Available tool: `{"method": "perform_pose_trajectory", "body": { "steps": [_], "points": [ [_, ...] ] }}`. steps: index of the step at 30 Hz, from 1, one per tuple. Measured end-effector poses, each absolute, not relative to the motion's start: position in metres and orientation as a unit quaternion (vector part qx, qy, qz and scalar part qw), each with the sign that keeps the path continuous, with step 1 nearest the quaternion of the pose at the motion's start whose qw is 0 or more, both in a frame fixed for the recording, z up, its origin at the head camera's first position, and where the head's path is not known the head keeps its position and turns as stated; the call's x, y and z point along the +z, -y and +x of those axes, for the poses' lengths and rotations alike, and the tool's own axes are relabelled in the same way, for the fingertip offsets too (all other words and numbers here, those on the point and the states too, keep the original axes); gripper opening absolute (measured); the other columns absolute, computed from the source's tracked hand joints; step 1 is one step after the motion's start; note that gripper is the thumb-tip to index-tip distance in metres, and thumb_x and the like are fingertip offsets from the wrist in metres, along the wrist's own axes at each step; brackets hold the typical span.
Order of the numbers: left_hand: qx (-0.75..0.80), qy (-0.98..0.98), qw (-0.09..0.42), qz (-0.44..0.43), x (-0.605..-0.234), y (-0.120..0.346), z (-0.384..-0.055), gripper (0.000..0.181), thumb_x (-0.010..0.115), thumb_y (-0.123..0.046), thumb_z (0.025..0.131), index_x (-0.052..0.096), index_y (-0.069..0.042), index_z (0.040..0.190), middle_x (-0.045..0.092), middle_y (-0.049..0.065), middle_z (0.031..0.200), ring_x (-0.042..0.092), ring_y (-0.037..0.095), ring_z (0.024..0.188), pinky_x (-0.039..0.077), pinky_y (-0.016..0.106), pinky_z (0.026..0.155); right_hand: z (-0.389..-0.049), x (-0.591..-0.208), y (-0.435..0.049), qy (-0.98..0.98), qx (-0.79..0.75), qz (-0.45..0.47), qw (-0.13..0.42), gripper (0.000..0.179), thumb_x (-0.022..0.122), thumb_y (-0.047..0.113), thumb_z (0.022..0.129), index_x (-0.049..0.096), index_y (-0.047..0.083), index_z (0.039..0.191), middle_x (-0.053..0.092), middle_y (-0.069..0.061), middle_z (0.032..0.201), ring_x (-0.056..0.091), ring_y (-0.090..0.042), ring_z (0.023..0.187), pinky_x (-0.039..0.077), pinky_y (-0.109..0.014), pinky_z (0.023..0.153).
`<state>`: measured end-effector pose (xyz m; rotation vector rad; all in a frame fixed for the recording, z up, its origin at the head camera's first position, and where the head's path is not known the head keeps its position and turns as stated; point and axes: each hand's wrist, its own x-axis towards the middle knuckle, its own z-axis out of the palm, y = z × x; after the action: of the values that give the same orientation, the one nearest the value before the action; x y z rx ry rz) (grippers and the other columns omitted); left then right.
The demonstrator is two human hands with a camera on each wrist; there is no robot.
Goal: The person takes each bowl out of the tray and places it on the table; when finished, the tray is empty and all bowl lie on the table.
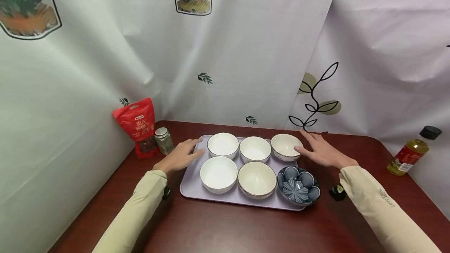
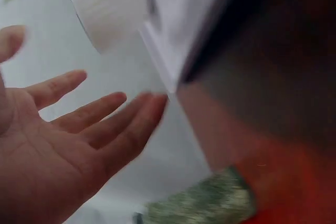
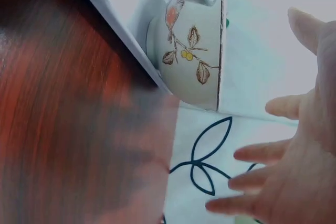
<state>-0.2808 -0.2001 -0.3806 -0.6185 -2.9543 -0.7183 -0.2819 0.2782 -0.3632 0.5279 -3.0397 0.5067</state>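
Pale sleeves [image 1: 379, 202] nearest, I have my left hand [image 1: 180, 155] by the left edge of the tray [image 1: 193, 175] on the table [image 1: 225, 229], right hand [image 1: 324, 151] by its far-right bowl [image 1: 283, 143], fingers apart, gripping nothing, probably aligning the load, which next calls for steadying both sides.

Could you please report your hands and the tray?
Left hand empty by tray; right hand empty by back-right bowl; six bowls aboard; jar left of tray, not blocking.
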Motion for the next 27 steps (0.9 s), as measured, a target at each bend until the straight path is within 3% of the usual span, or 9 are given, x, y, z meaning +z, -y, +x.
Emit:
{"method": "perform_pose_trajectory", "body": {
  "steps": [4,7,11,16,21,27],
  "points": [
    [-0.247,0.940,0.017,-0.237,-0.386,0.216,-0.282,0.049,0.062,-0.026,0.095,0.059,0.006,0.131,0.067,0.026,0.113,0.068,0.030,0.095,0.056,0.042,0.082,-0.287,-0.369,-0.284,0.963,0.190,0.192,0.008,0.082,0.056,0.048,0.099,0.025,-0.002,0.157,0.034,-0.033,0.156,0.035,-0.054,0.140,0.032,-0.068,0.110],
    [-0.261,0.935,-0.024,-0.240,-0.389,0.225,-0.286,0.046,0.069,-0.019,0.088,0.061,0.008,0.125,0.071,0.024,0.105,0.071,0.028,0.091,0.058,0.038,0.076,-0.291,-0.372,-0.289,0.957,0.221,0.190,0.004,0.077,0.061,0.042,0.098,0.032,-0.004,0.153,0.042,-0.034,0.150,0.043,-0.053,0.136,0.038,-0.066,0.106],
    [-0.292,0.929,-0.092,-0.208,-0.394,0.233,-0.293,0.050,0.077,-0.007,0.080,0.062,0.006,0.126,0.071,0.023,0.105,0.072,0.030,0.093,0.059,0.040,0.080,-0.296,-0.379,-0.295,0.928,0.321,0.187,-0.023,0.064,0.063,0.028,0.098,0.040,-0.005,0.148,0.050,-0.036,0.140,0.058,-0.047,0.123,0.052,-0.056,0.095],
    [-0.319,0.922,-0.128,-0.178,-0.402,0.240,-0.296,0.055,0.081,0.000,0.077,0.062,0.004,0.128,0.069,0.020,0.107,0.072,0.024,0.090,0.059,0.037,0.080,-0.303,-0.390,-0.299,0.857,0.475,0.168,-0.106,0.060,0.063,0.015,0.098,0.037,-0.008,0.148,0.038,-0.039,0.145,0.068,-0.030,0.105,0.061,-0.042,0.080],
    [-0.328,0.918,-0.151,-0.165,-0.404,0.240,-0.296,0.059,0.079,0.000,0.079,0.058,0.002,0.134,0.066,0.020,0.114,0.071,0.022,0.093,0.058,0.034,0.081,-0.309,-0.400,-0.300,0.792,0.574,0.133,-0.161,0.063,0.058,0.007,0.099,0.028,-0.006,0.153,0.024,-0.034,0.153,0.064,-0.012,0.103,0.059,-0.043,0.089],
    [-0.303,0.926,-0.158,-0.159,-0.399,0.236,-0.299,0.062,0.080,0.002,0.078,0.057,0.001,0.135,0.064,0.021,0.116,0.071,0.022,0.090,0.058,0.032,0.078,-0.312,-0.406,-0.299,0.761,0.619,0.116,-0.159,0.063,0.055,0.003,0.100,0.026,-0.005,0.154,0.014,-0.027,0.161,0.062,-0.005,0.104,0.057,-0.044,0.094]
  ]
}}
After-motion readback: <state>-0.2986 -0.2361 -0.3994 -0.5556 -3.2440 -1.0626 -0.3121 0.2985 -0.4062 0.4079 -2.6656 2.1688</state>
